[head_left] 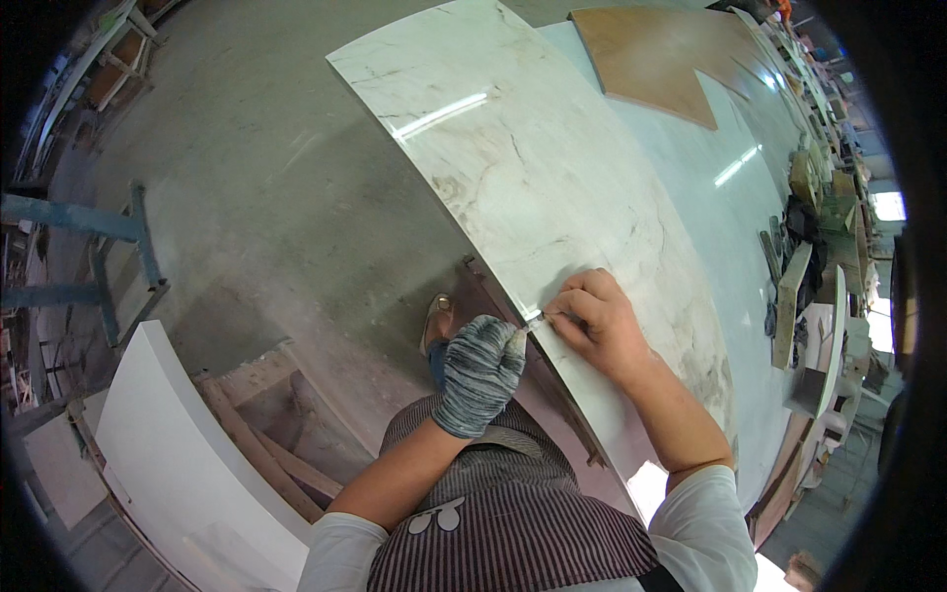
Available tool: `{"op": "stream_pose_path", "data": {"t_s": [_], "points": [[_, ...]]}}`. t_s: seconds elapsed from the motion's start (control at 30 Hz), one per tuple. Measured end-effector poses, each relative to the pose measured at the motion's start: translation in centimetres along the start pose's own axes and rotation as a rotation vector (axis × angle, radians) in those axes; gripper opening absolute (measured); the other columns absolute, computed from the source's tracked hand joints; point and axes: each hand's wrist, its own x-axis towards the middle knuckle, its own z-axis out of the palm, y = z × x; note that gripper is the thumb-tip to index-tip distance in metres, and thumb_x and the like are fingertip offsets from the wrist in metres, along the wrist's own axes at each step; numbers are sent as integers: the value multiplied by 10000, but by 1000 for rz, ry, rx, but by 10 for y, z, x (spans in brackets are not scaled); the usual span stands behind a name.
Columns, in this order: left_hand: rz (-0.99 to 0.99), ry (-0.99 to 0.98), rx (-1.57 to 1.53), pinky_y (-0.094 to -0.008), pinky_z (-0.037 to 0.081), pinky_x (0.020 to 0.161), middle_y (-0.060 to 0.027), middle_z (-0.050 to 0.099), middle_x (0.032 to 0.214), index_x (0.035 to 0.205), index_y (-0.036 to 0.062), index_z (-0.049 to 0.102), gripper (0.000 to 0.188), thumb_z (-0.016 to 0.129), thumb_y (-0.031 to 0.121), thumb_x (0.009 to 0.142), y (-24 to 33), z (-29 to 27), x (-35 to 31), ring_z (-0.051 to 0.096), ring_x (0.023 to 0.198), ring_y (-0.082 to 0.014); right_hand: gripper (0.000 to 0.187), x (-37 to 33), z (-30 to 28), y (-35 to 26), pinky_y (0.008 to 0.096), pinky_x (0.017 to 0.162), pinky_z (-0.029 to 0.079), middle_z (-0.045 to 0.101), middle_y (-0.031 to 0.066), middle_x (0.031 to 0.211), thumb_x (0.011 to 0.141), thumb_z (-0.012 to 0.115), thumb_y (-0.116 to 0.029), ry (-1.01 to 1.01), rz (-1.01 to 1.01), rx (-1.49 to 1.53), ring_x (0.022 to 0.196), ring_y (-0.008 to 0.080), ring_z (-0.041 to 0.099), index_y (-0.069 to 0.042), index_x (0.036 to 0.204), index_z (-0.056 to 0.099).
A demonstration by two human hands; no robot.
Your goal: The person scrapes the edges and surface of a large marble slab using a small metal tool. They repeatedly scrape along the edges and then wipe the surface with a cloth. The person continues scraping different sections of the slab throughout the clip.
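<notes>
1. Slab (572, 178), marbled white — runs from top centre toward lower right.
2. Left hand (481, 370), gloved, frame centre, at the slab's edge: fingers curled together.
3. Right hand (600, 321), bare, just beside it, over the slab: fingers together — any grip too small to tell.
4. Brown panel (656, 54): upper right.
5. White panel (187, 464): lower left.

One gloved hand (480, 373) and one bare hand (602, 326) are showing — two altogether. One marbled slab (562, 187), one notched brown panel (656, 59) and one apron (513, 523) are appearing.
</notes>
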Motion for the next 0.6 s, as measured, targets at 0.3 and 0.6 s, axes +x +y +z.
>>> {"op": "stream_pose_path", "data": {"t_s": [0.3,0.6], "points": [[49,-50,33,-443,501,663,-141,605,773,829,42,636,87,696,95,862,12,16,-32,604,708,-347,138,-45,-7,-3,409,762,493,611,80,934,770,749,-46,-8,40,-20,890,306,584,-88,885,686],[37,-71,-7,-457,489,660,-161,605,762,823,33,636,94,683,92,878,32,27,-60,590,701,-372,151,-83,-14,-8,411,767,492,615,86,911,764,749,-37,5,51,-20,876,312,587,-84,890,682]]}}
